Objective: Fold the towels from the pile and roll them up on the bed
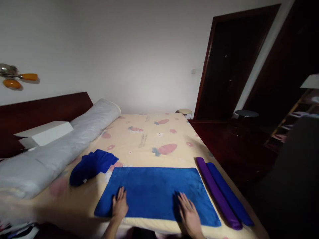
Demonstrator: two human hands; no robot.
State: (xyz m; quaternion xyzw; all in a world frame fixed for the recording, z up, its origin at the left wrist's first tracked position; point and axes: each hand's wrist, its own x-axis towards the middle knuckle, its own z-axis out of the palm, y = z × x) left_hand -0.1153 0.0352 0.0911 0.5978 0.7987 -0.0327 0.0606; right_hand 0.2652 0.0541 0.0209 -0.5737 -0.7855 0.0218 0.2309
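A blue towel (154,189) lies spread flat on the bed, its long side facing me. Near its left end my left hand (120,204) rests on the cloth, fingers stretched out. Toward the right end my right hand (188,210) lies on the towel with its fingers extended. Neither hand grips anything. Just right of the towel lie a purple roll (218,192) and a blue roll (229,192), side by side. To the left sits a crumpled darker blue cloth (93,166) with a small white tag.
The bed has a cream sheet (142,146) with pink printed shapes. A long grey bolster-like roll (82,129) and a white box (48,133) lie by the dark headboard (50,108). Beyond the right edge stand a dark round stool (246,114) and a pale stool (184,111).
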